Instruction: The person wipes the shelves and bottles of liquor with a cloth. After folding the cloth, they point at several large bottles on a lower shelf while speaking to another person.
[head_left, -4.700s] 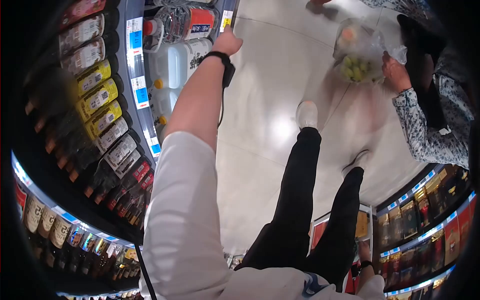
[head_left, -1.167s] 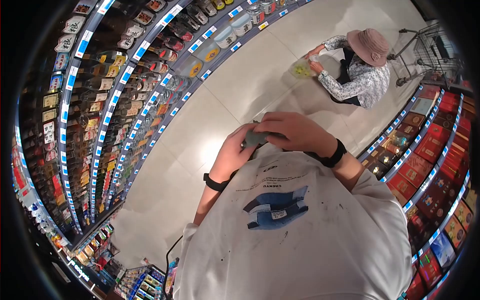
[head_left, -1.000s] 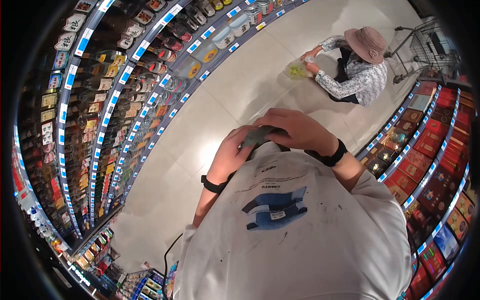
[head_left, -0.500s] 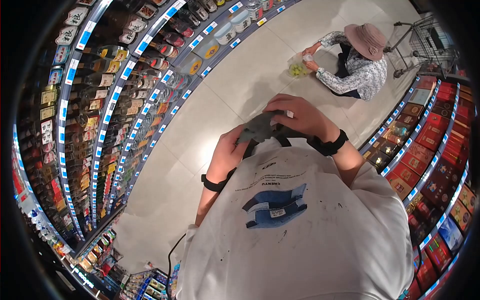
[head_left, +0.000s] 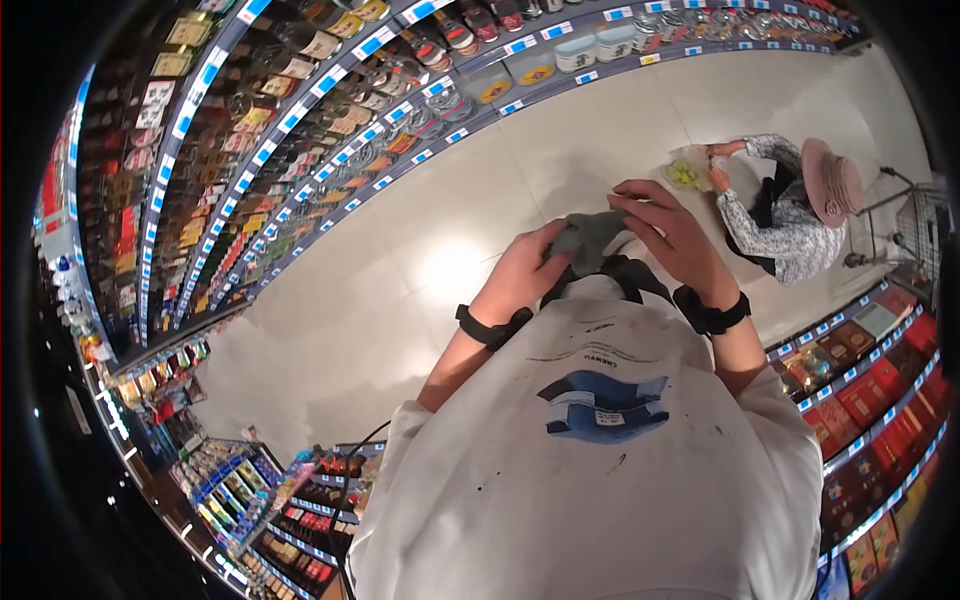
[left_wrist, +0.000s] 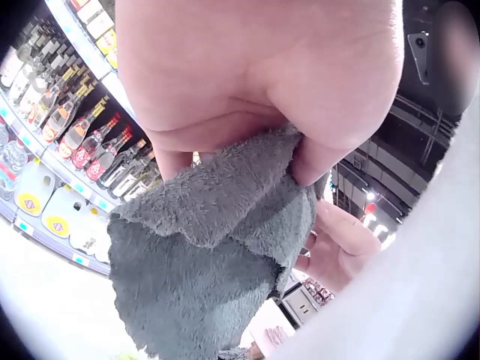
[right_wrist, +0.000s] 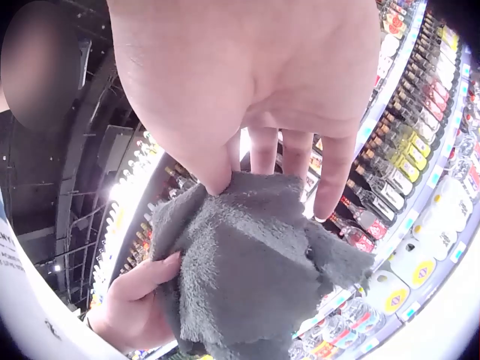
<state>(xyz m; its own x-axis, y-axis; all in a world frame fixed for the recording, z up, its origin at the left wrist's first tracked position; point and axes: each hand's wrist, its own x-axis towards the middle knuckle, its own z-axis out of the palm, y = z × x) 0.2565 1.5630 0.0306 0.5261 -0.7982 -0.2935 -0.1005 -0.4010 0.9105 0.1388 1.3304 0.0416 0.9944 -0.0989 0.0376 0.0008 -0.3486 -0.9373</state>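
The left hand [head_left: 518, 272] pinches a fuzzy, crumpled grey cloth [right_wrist: 251, 270], bunched in loose folds before the white shirt [head_left: 600, 500]. The right hand [head_left: 684, 246] touches the cloth's wavy edge; whether it grips, I can't tell.

Pinches a grey plush cloth [left_wrist: 187, 300] in the left hand [left_wrist: 262, 75], letting it hang in loose folds below the grip. Shows, below and right of the grip, part of the right hand [left_wrist: 341, 251] just beside the cloth's edge. Takes in, left of the grip, rows of bottles [left_wrist: 86, 135] above pale jugs [left_wrist: 64, 199]; to its right, a dark ceiling [left_wrist: 390, 169] and, lower, white fabric [left_wrist: 420, 262].
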